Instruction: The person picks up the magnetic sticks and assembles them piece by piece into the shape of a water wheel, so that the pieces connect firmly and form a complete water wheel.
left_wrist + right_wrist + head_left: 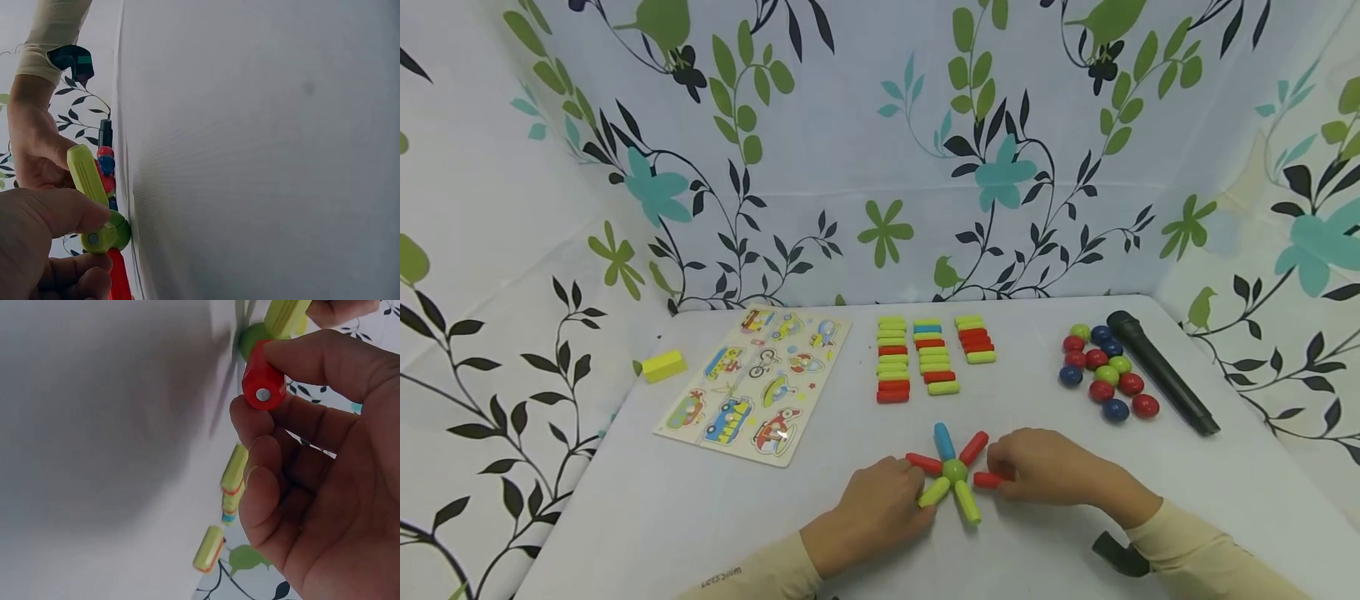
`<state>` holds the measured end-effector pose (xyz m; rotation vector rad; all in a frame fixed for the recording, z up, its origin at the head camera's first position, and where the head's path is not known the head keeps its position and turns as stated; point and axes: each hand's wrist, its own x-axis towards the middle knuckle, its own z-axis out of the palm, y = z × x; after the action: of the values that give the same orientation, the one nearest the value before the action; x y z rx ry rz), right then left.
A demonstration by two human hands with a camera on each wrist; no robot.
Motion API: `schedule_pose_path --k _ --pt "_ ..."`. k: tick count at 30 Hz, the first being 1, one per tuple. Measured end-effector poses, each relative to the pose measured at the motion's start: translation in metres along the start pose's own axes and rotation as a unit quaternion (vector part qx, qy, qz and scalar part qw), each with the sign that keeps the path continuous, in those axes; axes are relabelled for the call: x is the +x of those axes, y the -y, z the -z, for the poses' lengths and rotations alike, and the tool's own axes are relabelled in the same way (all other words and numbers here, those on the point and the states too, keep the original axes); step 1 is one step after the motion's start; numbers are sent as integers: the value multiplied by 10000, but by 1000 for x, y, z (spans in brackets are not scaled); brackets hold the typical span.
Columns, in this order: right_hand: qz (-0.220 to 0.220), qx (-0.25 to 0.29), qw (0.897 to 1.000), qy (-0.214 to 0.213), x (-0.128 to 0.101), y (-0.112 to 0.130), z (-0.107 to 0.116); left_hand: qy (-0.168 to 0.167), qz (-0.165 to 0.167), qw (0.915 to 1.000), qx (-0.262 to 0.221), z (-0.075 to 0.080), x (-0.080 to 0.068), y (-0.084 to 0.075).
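Note:
A star of coloured building sticks surrounds a green ball (955, 472) at the front middle of the table. My left hand (883, 504) pinches the lower-left yellow-green stick (934, 492) between thumb and finger, its end facing the left wrist view. On the other side, my right hand (1045, 467) pinches a red stick (261, 381) by its outer end; a silver dot shows on that end. The red stick's inner end points at the ball. Around the ball also lie a blue stick (944, 441), two red sticks and another yellow-green stick (967, 503).
Behind the star, several sticks lie in three columns, including a red stick (892, 397). Red, blue and green balls (1096, 358) cluster at the right beside a black microphone-like rod (1161, 371). Back left are a picture puzzle board (820, 367) and a yellow block (664, 366).

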<state>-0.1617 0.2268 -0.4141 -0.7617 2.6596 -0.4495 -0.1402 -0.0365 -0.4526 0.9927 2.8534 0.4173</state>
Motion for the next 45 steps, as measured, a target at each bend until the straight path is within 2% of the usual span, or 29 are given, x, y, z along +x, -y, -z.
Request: schedule_pose_path --k 12,15,18,21,24,26,28,34,45 --pt "-243 -100 9997 -18 8 0 -7 66 40 10000 55 0 0 0" --pt "-253 -35 9997 17 5 -6 -1 124 80 9999 31 1 0 -1" --pt "-422 -107 9987 -263 1 -21 17 219 177 9996 -41 1 0 -2" --pt "-799 -601 9906 -930 0 -45 37 266 251 9993 -96 -1 -2 -1" --pt "-1204 -1309 9721 -1531 3 -75 46 183 232 9995 -91 -2 -2 1" --pt "-1470 -1639 9607 -1691 5 -93 47 96 188 9997 -85 -2 -1 3" --pt "-1681 -1786 9538 -1738 7 -106 46 40 153 9998 -87 -1 1 4" --pt "-1926 -1784 9504 -1669 11 -126 40 -18 121 9999 -51 2 3 5" --pt "-1842 -1833 9503 -1714 14 -138 35 -41 138 9999 -26 1 3 8"
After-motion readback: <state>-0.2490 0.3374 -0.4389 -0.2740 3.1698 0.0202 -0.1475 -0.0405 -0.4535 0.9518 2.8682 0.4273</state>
